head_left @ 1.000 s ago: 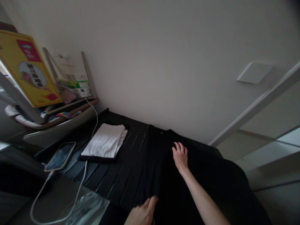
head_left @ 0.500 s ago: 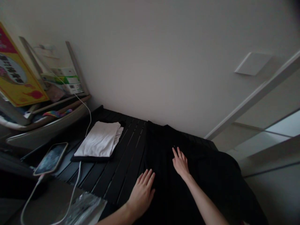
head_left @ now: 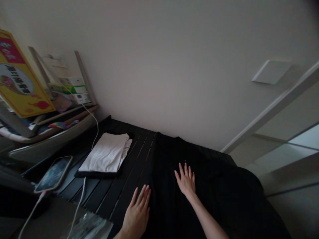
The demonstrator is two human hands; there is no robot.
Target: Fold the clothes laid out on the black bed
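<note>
the black garment [head_left: 206, 189] is spread flat over the right part of the black slatted table [head_left: 117, 189], its far edge near the wall. the right hand [head_left: 185, 179] is laid palm down on the cloth's middle, fingers apart and straight, nothing clamped. the left hand [head_left: 137, 214] is likewise flattened, fingers slightly fanned, at the garment's left edge where cloth meets slats; nothing is gripped by it either.

compared with a second ago, the left hand has been brought up from the bottom edge of view and pressed flat, then shifted a little outward to the left, while the right hand has been drawn back from the far part of the cloth toward the body. the garment is judged to be in the middle of being smoothed flat, not lifted.

a folded white cloth [head_left: 106, 152] and a phone [head_left: 53, 173] on its cable [head_left: 79, 202] are left untouched, well apart to the left.
</note>
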